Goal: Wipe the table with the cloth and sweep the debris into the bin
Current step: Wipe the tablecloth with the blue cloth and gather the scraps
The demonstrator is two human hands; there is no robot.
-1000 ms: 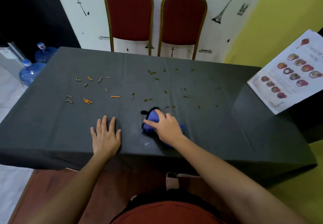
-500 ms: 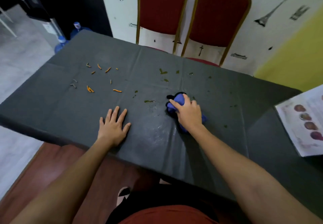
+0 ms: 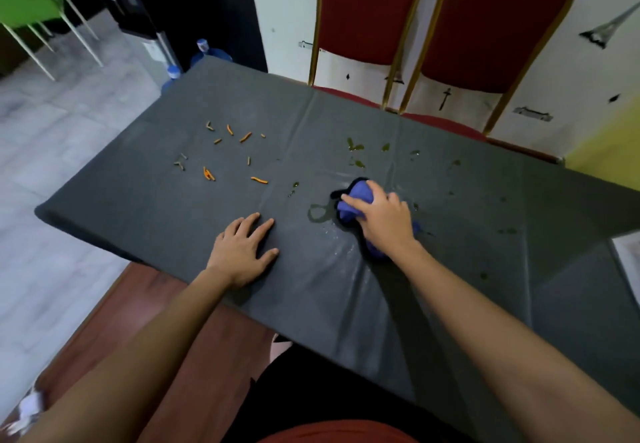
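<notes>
A dark grey table [image 3: 346, 297] fills the view. My right hand [image 3: 382, 219] presses a bunched blue cloth [image 3: 358, 195] against its middle, fingers closed over the cloth. A wet smear [image 3: 317, 212] lies just left of the cloth. My left hand [image 3: 244, 248] rests flat on the table near the front edge, fingers spread, holding nothing. Several orange scraps [image 3: 228, 155] lie scattered at the far left. Green bits and wet spots [image 3: 360, 155] sit beyond the cloth and to its right. No bin is in view.
Two red chairs with gold frames [image 3: 440, 27] stand against the wall behind the table. Blue water bottles [image 3: 207, 56] sit on the floor at the far left corner. A green chair [image 3: 31, 6] is further left. Tiled floor lies to the left.
My right hand has pushed the cloth farther from the front edge, leaving a wet trail. The camera has swung left and tilted. My left hand has stayed flat in place.
</notes>
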